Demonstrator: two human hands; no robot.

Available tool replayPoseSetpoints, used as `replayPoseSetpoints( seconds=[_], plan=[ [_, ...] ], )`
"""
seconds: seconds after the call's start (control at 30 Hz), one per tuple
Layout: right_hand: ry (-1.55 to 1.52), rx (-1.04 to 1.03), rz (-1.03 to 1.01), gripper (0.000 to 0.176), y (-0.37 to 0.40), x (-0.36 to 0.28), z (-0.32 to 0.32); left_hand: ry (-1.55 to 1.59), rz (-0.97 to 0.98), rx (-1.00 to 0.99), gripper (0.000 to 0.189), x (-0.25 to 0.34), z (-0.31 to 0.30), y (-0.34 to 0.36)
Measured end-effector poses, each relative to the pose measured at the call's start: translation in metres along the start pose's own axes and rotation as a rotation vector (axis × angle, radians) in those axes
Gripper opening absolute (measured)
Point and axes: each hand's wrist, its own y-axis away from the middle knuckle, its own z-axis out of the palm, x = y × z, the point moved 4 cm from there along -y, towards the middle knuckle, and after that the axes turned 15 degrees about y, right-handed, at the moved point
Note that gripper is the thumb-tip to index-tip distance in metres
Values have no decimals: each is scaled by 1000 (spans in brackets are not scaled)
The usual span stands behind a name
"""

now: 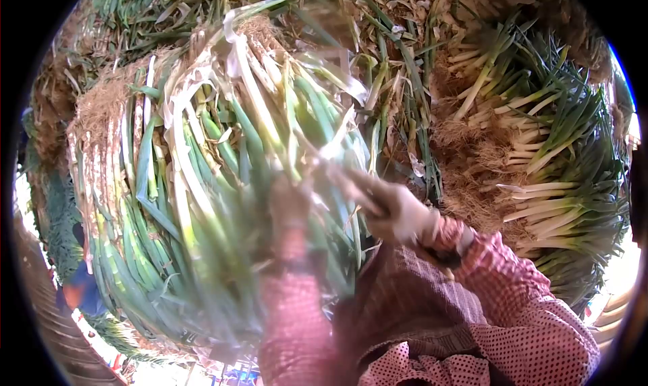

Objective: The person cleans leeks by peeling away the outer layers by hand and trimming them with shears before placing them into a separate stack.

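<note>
The onions (pixel 266 109) nearest the hands lie atop the heap (pixel 125 224), roots away from the body. The left hand (pixel 290 200) is among them, its grip too blurred to tell; the gloved right hand (pixel 403 217) looks curled, its hold unclear. Gentle, steady handling should spare leaves. Rightward lie paler-stemmed bunches (pixel 550 214).
</note>
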Motion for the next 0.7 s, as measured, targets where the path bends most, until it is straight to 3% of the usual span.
replayPoseSetpoints(
  seconds=[0.03,0.1,0.13,0.17,0.23,0.27,0.37,0.4,0.43,0.47,0.5,0.6,0.67,0.7],
  plan=[
    [-9,-40,18,97,17,1,9,191,84,24,29,-17,-8,5],
    [-17,-63,70,99,34,2,24,58,51,-39,34,-37,-25,10],
    [-9,-71,104,99,38,2,30,120,150,-6,37,-32,-32,14],
    [-12,-41,-30,100,44,0,37,227,-17,36,40,-38,-38,16],
    [36,10,-273,103,53,-15,48,233,10,19,45,-32,-59,16],
    [-9,-98,-110,104,53,-12,52,188,8,41,38,-28,-66,17],
    [-70,-4,-28,104,42,-18,54,-425,198,139,29,4,-85,21],
    [-50,-22,-108,104,43,-20,57,-351,283,111,24,11,-102,17],
    [0,-74,-75,103,46,-23,60,-481,249,144,24,44,-123,21],
    [52,-129,-46,102,48,-25,63,-89,232,91,23,24,-145,-8],
    [67,-134,-56,101,47,-18,71,266,24,93,21,58,-167,-10],
    [93,-10,-66,100,34,-5,83,1105,585,-94,21,111,-209,-25],
    [102,27,3,100,33,-7,83,1347,437,35,21,126,-169,-6],
    [114,51,34,99,31,-6,80,1329,282,135,18,102,-139,-17]
  ],
)
